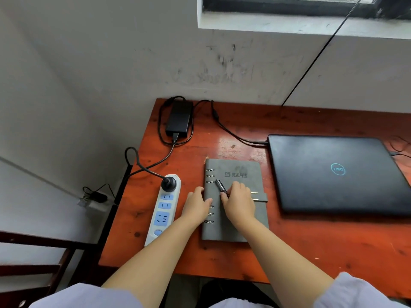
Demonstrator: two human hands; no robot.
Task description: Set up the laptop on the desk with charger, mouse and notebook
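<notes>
A grey ring-bound notebook [238, 170] lies closed on the orange wooden desk [311, 241], left of a closed black laptop [333, 174]. My right hand [239, 203] rests on the notebook cover and pinches a dark pen [220, 186] that lies on it. My left hand [195, 206] presses flat on the notebook's left edge by the rings. The black charger brick [179, 118] sits at the desk's back left; its cable runs to the laptop's left side, and its plug [168, 183] is in a white power strip [163, 210]. No mouse is in view.
The desk stands against a scuffed white wall under a window sill [289, 21]. A thin black cable [322, 52] slants down from the window to the desk's back edge. A dark wooden frame [44, 263] and a small adapter [95, 197] lie on the floor to the left.
</notes>
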